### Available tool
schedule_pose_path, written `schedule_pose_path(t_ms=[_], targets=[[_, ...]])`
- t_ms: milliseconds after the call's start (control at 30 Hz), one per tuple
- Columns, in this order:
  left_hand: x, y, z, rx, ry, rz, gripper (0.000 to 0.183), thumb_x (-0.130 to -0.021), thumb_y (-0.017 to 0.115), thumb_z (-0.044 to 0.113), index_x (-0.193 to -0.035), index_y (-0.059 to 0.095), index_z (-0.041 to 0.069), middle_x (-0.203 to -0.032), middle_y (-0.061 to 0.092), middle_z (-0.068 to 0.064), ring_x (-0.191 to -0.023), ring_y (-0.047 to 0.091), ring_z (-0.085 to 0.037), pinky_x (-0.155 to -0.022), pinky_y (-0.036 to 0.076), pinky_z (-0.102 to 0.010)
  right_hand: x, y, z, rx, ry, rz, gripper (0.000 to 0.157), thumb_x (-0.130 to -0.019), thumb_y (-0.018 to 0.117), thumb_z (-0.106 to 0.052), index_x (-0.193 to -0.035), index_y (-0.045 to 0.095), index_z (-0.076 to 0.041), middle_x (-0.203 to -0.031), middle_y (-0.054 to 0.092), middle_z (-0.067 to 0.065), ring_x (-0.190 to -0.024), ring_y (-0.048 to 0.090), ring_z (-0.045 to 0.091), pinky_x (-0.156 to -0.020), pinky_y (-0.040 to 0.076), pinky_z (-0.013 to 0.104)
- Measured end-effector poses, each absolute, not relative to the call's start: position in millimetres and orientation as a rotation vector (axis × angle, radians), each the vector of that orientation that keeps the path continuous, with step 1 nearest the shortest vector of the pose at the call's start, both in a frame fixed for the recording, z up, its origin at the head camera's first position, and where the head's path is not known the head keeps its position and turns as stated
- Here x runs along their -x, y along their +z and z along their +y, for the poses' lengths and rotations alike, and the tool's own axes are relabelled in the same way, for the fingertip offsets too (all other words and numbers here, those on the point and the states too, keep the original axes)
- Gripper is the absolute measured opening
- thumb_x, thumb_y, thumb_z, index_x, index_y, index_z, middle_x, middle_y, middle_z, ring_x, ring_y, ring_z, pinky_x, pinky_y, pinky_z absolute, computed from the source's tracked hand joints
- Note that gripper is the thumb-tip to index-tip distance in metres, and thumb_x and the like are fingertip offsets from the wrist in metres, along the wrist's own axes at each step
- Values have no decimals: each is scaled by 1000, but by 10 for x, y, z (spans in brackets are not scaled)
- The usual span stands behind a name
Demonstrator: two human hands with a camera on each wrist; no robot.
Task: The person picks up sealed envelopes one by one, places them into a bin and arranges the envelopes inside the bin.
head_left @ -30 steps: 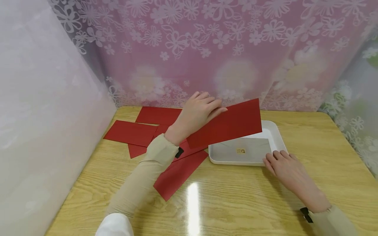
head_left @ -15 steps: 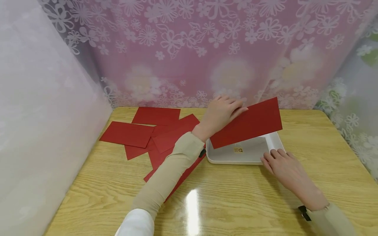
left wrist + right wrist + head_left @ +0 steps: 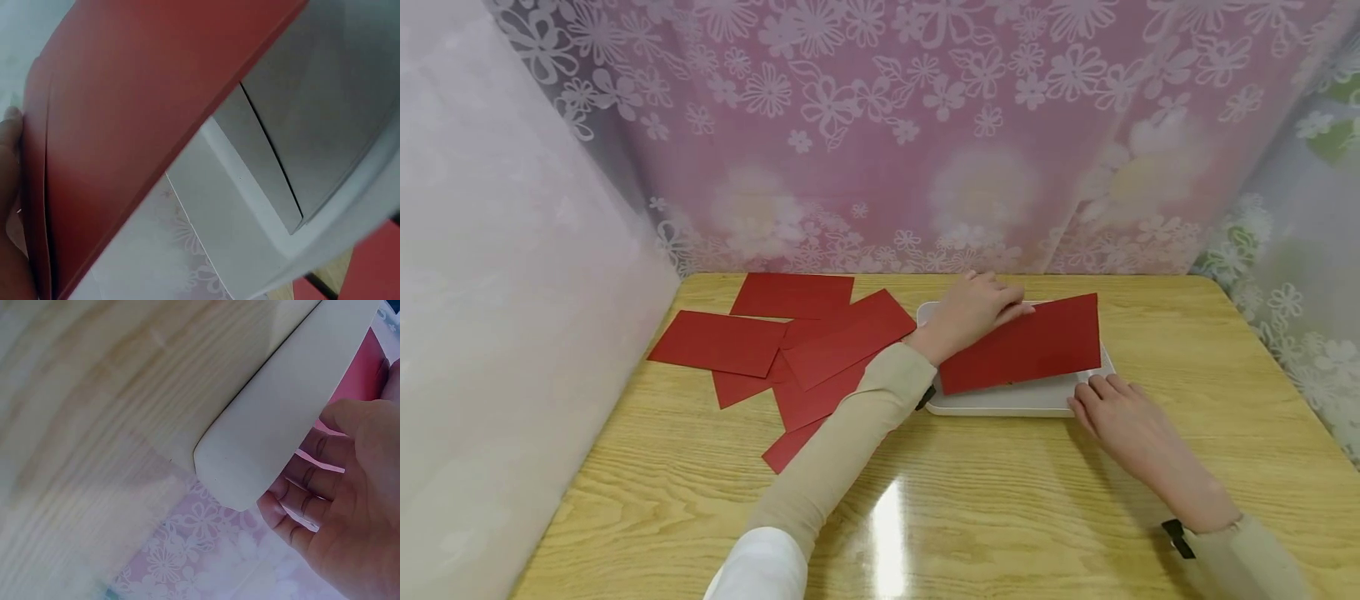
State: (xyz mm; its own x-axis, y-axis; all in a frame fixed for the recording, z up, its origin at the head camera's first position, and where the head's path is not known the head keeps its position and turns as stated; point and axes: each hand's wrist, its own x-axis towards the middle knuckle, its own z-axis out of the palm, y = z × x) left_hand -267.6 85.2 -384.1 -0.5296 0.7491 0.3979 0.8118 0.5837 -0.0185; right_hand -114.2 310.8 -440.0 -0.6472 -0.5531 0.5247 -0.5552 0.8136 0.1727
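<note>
My left hand (image 3: 973,312) pinches a red envelope (image 3: 1030,346) by its upper edge and holds it tilted over a shallow white tray (image 3: 1000,412). In the left wrist view the envelope's flap edge stands slightly away from its body, close to the fingers. Below it, flat grey envelopes (image 3: 325,106) lie in the tray, mostly covered by the red one in the head view. At the tray's near right corner my right hand (image 3: 1120,425) grips the rim, its fingers bent over the edge, as the right wrist view also shows.
Several red envelopes (image 3: 722,342) lie overlapped on the wooden table (image 3: 647,508), left of the tray; my left forearm crosses over some of them. A pink flowered curtain (image 3: 850,167) hangs behind the table, and a pale sheet (image 3: 512,292) borders the left side.
My left hand has carried the red envelope rightward from the pile and then lowered it over the tray, covering the gold mark on the grey envelope. My right hand stays at the corner.
</note>
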Motion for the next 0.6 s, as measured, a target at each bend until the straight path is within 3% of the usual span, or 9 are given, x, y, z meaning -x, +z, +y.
schedule_pose_path(t_ms=[133, 400, 600], targets=[[2679, -3897, 884, 1303, -203, -2515, 35, -103, 50, 50, -89, 60, 20, -74, 62, 12, -74, 48, -9, -72, 32, -25, 1133, -4391, 3117, -819, 10, -2433, 62, -112, 12, -39, -76, 48, -5, -70, 42, 6, -63, 40, 26, -54, 36, 36], [2629, -3906, 862, 1337, -120, -2697, 29, -101, 55, 48, -101, 68, 22, -86, 67, 10, -81, 54, -8, -75, 35, -25, 1131, -4399, 3126, -819, 9, -2447, 63, -111, 9, -39, -76, 48, -5, -68, 39, 4, -62, 40, 26, -54, 36, 37], [2604, -3905, 844, 1367, -50, -2778, 26, -99, 60, 47, -108, 71, 25, -99, 70, 10, -101, 60, -12, -88, 44, -31, 1137, -4401, 3126, -818, -17, -2438, 63, -112, 9, -38, -78, 51, -4, -71, 47, 8, -64, 44, 29, -53, 40, 40]])
